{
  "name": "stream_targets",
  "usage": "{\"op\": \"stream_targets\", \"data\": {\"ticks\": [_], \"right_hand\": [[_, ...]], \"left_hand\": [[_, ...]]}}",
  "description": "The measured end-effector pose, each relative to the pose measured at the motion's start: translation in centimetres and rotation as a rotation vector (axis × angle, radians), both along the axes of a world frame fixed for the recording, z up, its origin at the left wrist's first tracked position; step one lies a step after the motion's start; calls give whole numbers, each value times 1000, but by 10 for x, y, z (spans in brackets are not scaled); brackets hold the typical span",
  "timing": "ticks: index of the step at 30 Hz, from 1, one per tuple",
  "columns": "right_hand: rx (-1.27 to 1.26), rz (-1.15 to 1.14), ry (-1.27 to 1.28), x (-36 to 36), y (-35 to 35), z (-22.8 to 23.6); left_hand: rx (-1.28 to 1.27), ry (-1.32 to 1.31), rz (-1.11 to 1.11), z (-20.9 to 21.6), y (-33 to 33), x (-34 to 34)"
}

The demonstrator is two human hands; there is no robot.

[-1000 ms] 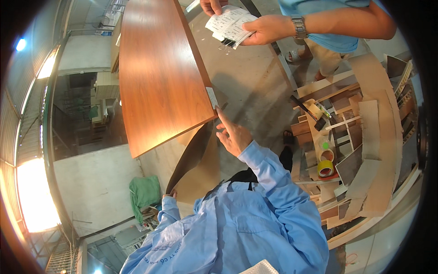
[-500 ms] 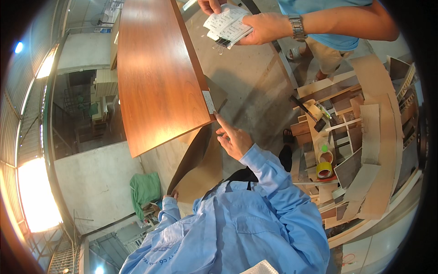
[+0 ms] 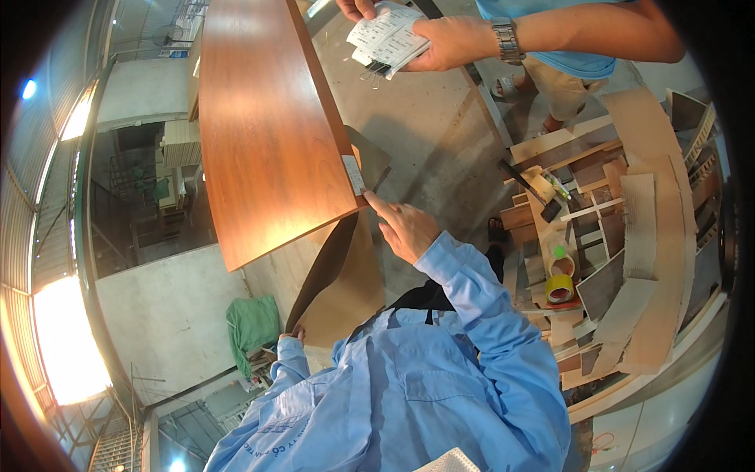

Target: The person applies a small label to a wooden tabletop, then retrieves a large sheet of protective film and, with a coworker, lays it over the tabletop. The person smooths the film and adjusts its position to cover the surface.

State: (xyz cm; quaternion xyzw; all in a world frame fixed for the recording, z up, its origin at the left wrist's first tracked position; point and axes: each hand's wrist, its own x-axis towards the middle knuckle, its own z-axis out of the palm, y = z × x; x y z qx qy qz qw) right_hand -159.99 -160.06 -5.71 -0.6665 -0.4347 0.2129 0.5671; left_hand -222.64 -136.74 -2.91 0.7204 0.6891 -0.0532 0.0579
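Observation:
A long wood-grain board (image 3: 263, 134) with an orange-brown face stretches away in front of me. On its near right edge is a small white label (image 3: 353, 175). My right hand (image 3: 410, 230) has its index finger stretched to the lower end of that label, with the other fingers partly bent and nothing held. Low on the left, my left hand (image 3: 296, 335) grips the edge of a bent brown cardboard sheet (image 3: 346, 295); its fingers are partly hidden. Across from me, a person's hands (image 3: 460, 43) hold a clipped stack of printed white label sheets (image 3: 387, 38).
To the right, a bench is covered with wood offcuts, cardboard strips (image 3: 638, 228), a black-headed hammer (image 3: 549, 209) and a roll of yellow tape (image 3: 559, 289). A green cloth (image 3: 253, 324) lies at the left. The co-worker's feet are on the floor beyond the bench.
My right index finger stays at the label while the rest of that hand shifts slightly and its fingers draw closer together. The board sits slightly farther left in the view.

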Motion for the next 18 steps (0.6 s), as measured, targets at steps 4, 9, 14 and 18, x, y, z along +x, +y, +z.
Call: {"op": "stream_targets", "data": {"ticks": [4,9,14,18], "right_hand": [[-1,-5,-37,7,5,2],[49,-9,22,13,8,0],[87,-17,93,11,2,-2],[73,-21,105,8,0,-2]], "left_hand": [[-14,25,19,3,-4,6],[-41,64,7,7,-10,10],[-66,56,28,4,-12,9],[-52,-64,-21,0,-12,10]]}}
